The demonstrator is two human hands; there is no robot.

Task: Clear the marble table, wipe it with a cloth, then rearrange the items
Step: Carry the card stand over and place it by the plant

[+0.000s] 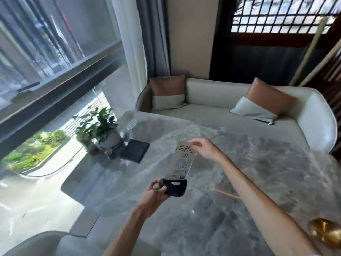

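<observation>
Head view shows the left hand (154,188) pinching the black base (176,187) of a table sign (181,159), thumb and fingers closed on the base's left edge. From that grip the sign's clear upright panel, with a printed card inside it, slants up and away toward the right hand (204,147), whose fingertips are closed on the panel's far top corner. So the sign is held between the two hands, lifted above the marble table (239,182), the base nearer the person and the printed top edge farther off; its characters read upside down from here. Beyond and left of the left hand, a dark square mat (135,150) lies flat on the marble, and just left of that stands a potted plant (100,130) in a pale round pot. Farther past the plant, near the table's far edge, sits a clear glass dish (132,123), blurred. Well to the right of the right forearm, at the near right corner, a shiny gold object (325,231) rests on the marble; its kind is unclear. Past the table's far edge stands a cream sofa (212,95) with two tan-and-white cushions.
</observation>
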